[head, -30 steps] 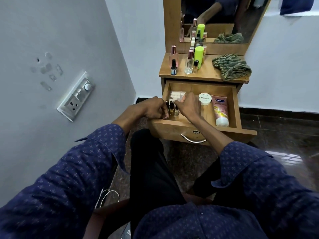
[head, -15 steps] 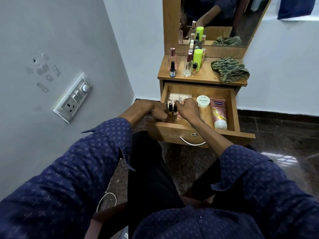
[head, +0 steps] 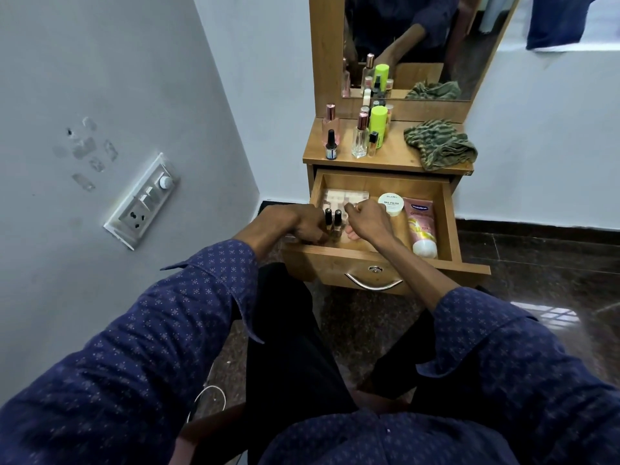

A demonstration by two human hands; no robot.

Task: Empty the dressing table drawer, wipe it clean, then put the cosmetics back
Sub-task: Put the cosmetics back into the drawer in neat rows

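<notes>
Both hands are down in the open drawer (head: 448,216), at its near-left corner, w/ two small dark-capped bottles (head: 332,220) standing upright between them. Vs a sec ago the hands sit a bit closer together around that pair and the right hand (head: 367,221) has turned so its knuckles face up, fingers curled; the bottles haven't left the drawer floor. Left hand (head: 307,224) is curled against the left bottle's base and looks to be pinching it, though the fingertips are hidden behind the drawer front, so that's prob not certain. Can't tell whether the right hand grasps anything; it sits just right of the bottles. Behind the bottles, toward the drawer's back-left, a pale palette (head: 342,198) lies flat; right of the hands are the white jar (head: 391,203) and the pink tube (head: 421,229), lying along the drawer's right side. Above the drawer, the bench (head: 396,157) already carries several bottles and a green cloth (head: 439,144). Judgement: emptying is part done, approx half the items are out, and these two bottles look like the next lift, wiping not yet begun
</notes>
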